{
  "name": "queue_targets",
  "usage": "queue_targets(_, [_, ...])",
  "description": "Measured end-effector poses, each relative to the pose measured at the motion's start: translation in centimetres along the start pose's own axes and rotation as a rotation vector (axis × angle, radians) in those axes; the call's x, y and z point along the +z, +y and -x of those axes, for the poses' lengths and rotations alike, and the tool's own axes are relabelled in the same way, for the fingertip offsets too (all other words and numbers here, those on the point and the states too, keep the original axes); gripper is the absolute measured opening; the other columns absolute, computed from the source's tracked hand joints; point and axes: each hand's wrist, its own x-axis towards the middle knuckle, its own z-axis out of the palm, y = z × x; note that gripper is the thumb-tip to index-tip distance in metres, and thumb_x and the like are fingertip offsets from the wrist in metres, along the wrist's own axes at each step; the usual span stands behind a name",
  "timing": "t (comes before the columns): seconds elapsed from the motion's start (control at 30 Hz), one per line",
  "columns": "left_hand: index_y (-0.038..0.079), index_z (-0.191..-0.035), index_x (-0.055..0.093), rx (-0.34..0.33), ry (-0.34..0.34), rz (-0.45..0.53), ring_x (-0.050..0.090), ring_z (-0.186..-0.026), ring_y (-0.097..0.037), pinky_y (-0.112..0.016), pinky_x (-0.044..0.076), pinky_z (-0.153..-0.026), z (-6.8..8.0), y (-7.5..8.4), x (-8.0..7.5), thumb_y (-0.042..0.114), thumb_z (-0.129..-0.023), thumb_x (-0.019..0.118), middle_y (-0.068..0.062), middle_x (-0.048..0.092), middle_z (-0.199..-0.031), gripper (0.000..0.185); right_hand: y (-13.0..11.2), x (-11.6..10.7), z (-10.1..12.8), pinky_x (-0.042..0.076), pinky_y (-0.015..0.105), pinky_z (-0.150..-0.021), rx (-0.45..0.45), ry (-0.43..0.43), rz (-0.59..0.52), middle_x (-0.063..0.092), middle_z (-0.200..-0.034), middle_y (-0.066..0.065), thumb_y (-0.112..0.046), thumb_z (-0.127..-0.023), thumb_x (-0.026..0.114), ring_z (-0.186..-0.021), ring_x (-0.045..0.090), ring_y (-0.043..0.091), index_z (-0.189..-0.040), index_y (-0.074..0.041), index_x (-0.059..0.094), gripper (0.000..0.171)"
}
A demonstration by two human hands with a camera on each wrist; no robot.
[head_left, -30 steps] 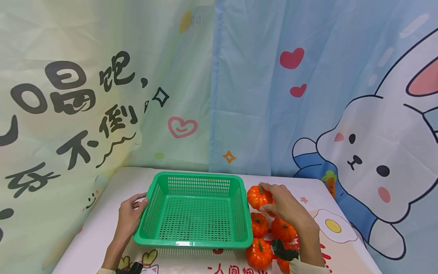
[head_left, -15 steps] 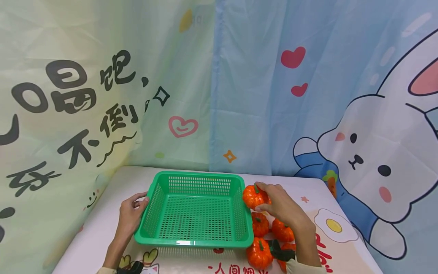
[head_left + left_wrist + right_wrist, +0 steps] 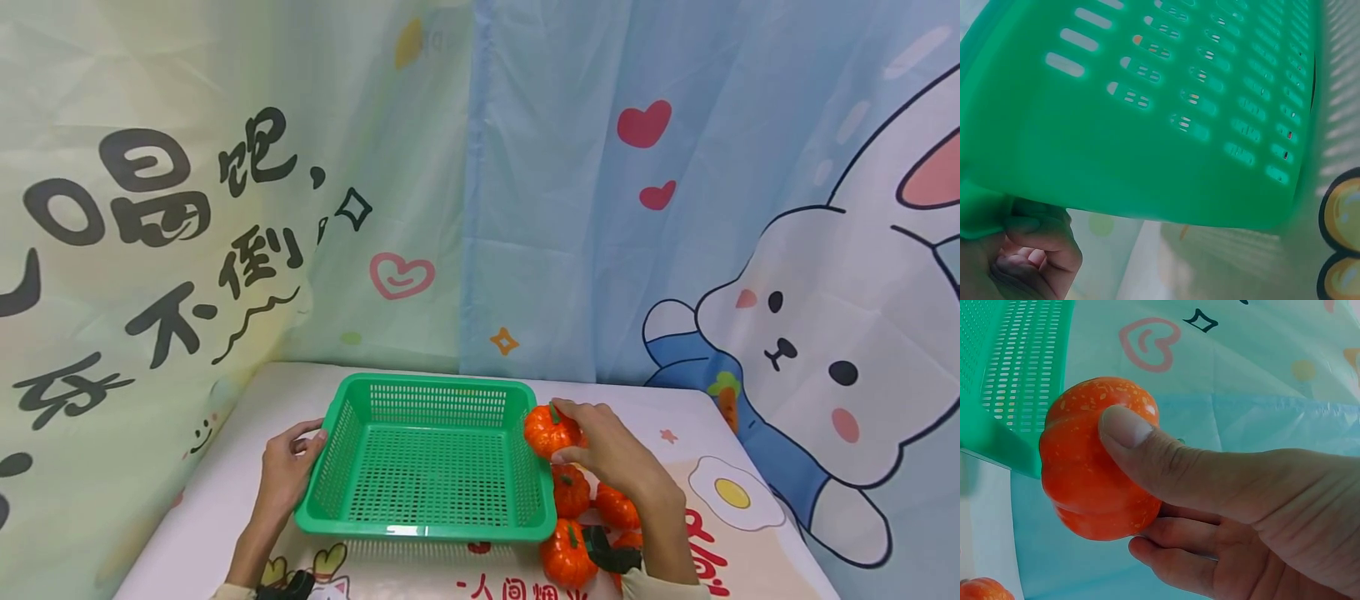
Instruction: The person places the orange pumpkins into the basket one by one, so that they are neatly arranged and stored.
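right hand (image 3: 611,454): thumb and fingers pinch small orange pumpkin (image 3: 549,432), lifted at basket's right rim, green stem up, tilted slightly | left hand (image 3: 285,471): fingers curled on green basket (image 3: 427,529) left rim | other pumpkins (image 3: 570,490) on counter (image 3: 232,433) under right wrist

The basket (image 3: 427,462) sits on the table (image 3: 225,467) at lower centre of the head view. The left hand (image 3: 287,473) is at its left rim; the held pumpkin (image 3: 547,431) and right hand (image 3: 611,454) are over its right rim. Below them, lower right, lie more pumpkins (image 3: 567,554).
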Motion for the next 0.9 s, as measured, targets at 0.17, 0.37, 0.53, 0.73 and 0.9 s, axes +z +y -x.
queue_targets(0.17, [-0.008, -0.139, 0.069, -0.002, 0.0, -0.006, 0.066, -0.058, -0.005, -0.022, 0.054, -0.055, 0.1, 0.0, -0.1, 0.015, -0.111, 0.065, -0.022, 0.079, -0.088, 0.036, -0.2, 0.2, -0.2, 0.05, 0.064, -0.116, -0.001, -0.01, -0.009, 0.069, -0.142, 0.016, -0.019, -0.093, 0.088, -0.133, 0.057, 0.04, -0.158, -0.001, 0.055, 0.076])
queue_targets(0.37, [-0.009, -0.14, 0.067, -0.002, -0.02, 0.004, 0.067, -0.059, -0.005, -0.022, 0.055, -0.056, 0.1, -0.1, -0.3, 0.016, -0.111, 0.065, -0.024, 0.08, -0.092, 0.038, -0.8, 0.8, -0.2, 0.052, 0.062, -0.115, 0.017, -0.021, -0.019, 0.069, -0.141, 0.014, -0.02, -0.092, 0.088, -0.132, 0.057, 0.037, -0.158, -0.004, 0.055, 0.076])
queue_targets(0.53, [-0.006, -0.14, 0.068, 0.001, -0.007, 0.004, 0.069, -0.059, -0.006, -0.023, 0.057, -0.057, 0.1, -0.3, -0.2, 0.016, -0.112, 0.063, -0.025, 0.08, -0.093, 0.036, -1.5, 1.2, -0.2, 0.051, 0.061, -0.116, 0.009, -0.015, -0.016, 0.068, -0.145, 0.014, -0.019, -0.093, 0.087, -0.135, 0.057, 0.037, -0.159, -0.004, 0.056, 0.074])
queue_targets(0.73, [-0.006, -0.14, 0.068, 0.0, -0.005, 0.012, 0.069, -0.058, -0.008, -0.023, 0.057, -0.057, 0.0, -0.4, -0.2, 0.016, -0.112, 0.063, -0.022, 0.079, -0.088, 0.036, -2.1, 1.9, -0.4, 0.053, 0.06, -0.114, -0.012, -0.011, -0.017, 0.069, -0.144, 0.014, -0.018, -0.091, 0.089, -0.132, 0.059, 0.036, -0.157, -0.004, 0.058, 0.074])
queue_targets(0.9, [-0.007, -0.14, 0.068, -0.002, -0.005, 0.02, 0.069, -0.059, -0.007, -0.023, 0.057, -0.057, 0.0, -0.3, 0.0, 0.015, -0.112, 0.063, -0.023, 0.079, -0.089, 0.036, -2.5, 2.8, -0.7, 0.053, 0.058, -0.116, -0.001, -0.029, -0.031, 0.068, -0.146, 0.013, -0.021, -0.09, 0.09, -0.133, 0.059, 0.035, -0.157, -0.005, 0.058, 0.076])
